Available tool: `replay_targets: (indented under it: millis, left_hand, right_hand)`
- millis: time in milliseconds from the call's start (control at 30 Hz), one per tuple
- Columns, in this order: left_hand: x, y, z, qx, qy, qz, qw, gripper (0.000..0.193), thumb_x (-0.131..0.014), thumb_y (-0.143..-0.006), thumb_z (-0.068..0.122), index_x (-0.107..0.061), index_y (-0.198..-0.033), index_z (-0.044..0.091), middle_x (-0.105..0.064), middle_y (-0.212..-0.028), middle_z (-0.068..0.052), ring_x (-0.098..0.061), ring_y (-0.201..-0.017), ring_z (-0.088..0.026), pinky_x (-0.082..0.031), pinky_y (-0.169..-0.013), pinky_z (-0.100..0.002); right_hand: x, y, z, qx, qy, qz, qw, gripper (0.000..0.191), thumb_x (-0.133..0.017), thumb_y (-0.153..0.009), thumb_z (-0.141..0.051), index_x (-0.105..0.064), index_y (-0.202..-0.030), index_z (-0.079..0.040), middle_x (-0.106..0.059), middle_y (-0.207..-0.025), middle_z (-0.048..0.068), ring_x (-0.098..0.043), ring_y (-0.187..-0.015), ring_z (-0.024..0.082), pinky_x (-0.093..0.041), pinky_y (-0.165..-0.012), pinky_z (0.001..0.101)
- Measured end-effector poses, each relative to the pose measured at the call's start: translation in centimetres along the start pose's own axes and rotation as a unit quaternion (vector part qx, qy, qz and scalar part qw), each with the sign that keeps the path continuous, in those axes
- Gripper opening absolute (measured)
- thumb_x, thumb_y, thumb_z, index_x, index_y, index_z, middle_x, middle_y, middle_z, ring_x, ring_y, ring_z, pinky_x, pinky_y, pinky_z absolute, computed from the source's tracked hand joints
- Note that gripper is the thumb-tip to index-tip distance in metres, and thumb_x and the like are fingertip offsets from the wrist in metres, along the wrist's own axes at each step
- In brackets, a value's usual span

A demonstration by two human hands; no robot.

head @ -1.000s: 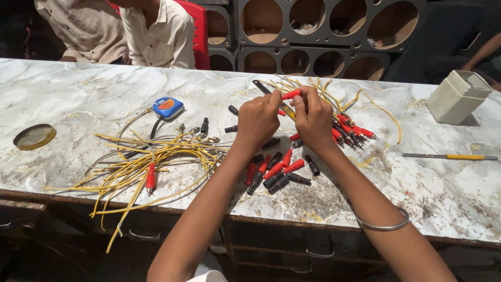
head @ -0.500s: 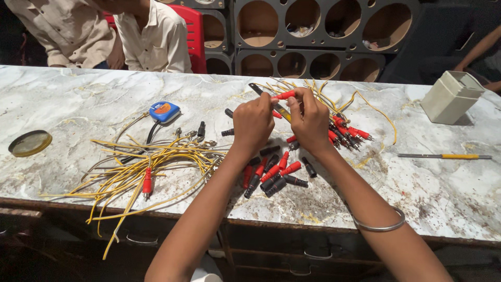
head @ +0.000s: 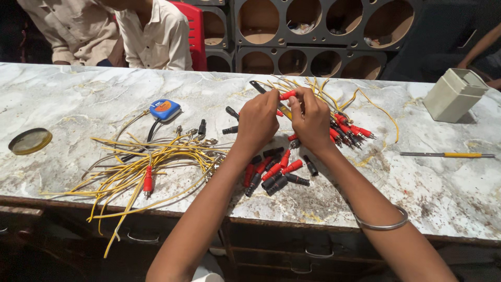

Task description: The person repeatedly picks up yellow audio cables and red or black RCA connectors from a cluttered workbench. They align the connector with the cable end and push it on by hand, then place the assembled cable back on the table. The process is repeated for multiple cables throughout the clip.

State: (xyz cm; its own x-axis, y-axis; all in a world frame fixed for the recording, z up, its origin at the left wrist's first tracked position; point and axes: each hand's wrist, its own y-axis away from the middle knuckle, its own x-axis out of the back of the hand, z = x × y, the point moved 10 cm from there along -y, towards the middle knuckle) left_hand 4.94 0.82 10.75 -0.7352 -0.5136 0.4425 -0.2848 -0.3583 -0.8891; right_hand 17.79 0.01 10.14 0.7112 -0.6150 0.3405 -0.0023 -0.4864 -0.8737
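Note:
My left hand [head: 257, 122] and my right hand [head: 311, 122] meet above the marble table [head: 417, 183], fingers pinched together on a red plug cap [head: 287, 95] fitted to a yellow wire. Beyond my right hand lies a bunch of yellow wires with red and black plugs [head: 350, 128]. Under my wrists sits a loose pile of red and black plug caps [head: 276, 172]. A tangle of yellow wires [head: 141, 167] spreads to the left of my left forearm.
A blue tape measure [head: 164, 109] lies behind the wire tangle, a round brass lid [head: 30, 141] at far left. A screwdriver with a yellow handle [head: 449, 154] and a pale plastic box [head: 455, 94] are at right. Two people sit behind the table [head: 151, 36].
Both hands stay together on the red cap and wire, with only small finger movements. The view has shifted slightly.

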Motion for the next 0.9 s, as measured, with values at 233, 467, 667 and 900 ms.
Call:
replay_targets:
  millis: [233, 467, 667, 900]
  left_hand:
    - [0.2, -0.1, -1.0, 0.043, 0.007, 0.011, 0.999, 0.020, -0.065, -0.073, 0.002, -0.058, -0.091, 0.006, -0.065, -0.074, -0.010, -0.066, -0.072, -0.033, -0.049, -0.063, -0.047]
    - [0.0, -0.1, -1.6, 0.068, 0.016, -0.006, 0.998, 0.012, -0.066, -0.078, 0.006, -0.063, -0.089, 0.009, -0.063, -0.063, -0.012, -0.065, -0.060, -0.034, -0.046, -0.055, -0.049]
    - [-0.2, -0.1, -1.2, 0.029, 0.039, -0.002, 0.999, 0.009, -0.064, -0.083, 0.003, -0.059, -0.091, 0.003, -0.064, -0.076, -0.015, -0.064, -0.075, -0.038, -0.048, -0.068, -0.050]
    - [-1.4, 0.3, -2.1, 0.055, 0.098, -0.039, 0.993, 0.018, -0.056, -0.080, -0.010, -0.058, -0.096, -0.003, -0.062, -0.091, -0.020, -0.062, -0.087, -0.042, -0.049, -0.077, -0.051]
  right_hand:
    - [-0.4, 0.0, 0.1, -0.006, 0.009, -0.019, 1.000, 0.012, -0.063, -0.104, -0.010, -0.064, -0.109, 0.001, -0.076, -0.088, 0.013, -0.076, -0.074, 0.024, -0.058, -0.065, 0.0365]
    - [-0.3, 0.0, -0.2, 0.010, -0.008, -0.014, 1.000, 0.012, -0.062, -0.104, -0.009, -0.063, -0.110, 0.002, -0.076, -0.093, 0.014, -0.077, -0.078, 0.024, -0.059, -0.066, 0.0352]
    - [-0.1, -0.1, 0.4, -0.004, 0.009, -0.003, 1.000, 0.012, -0.065, -0.103, -0.009, -0.064, -0.110, 0.001, -0.074, -0.088, 0.014, -0.075, -0.075, 0.025, -0.057, -0.065, 0.0366]
    - [-0.1, 0.0, 0.4, 0.006, 0.014, 0.002, 1.000, 0.015, -0.068, -0.100, -0.009, -0.064, -0.110, 0.001, -0.075, -0.091, 0.015, -0.075, -0.076, 0.026, -0.058, -0.065, 0.0363]
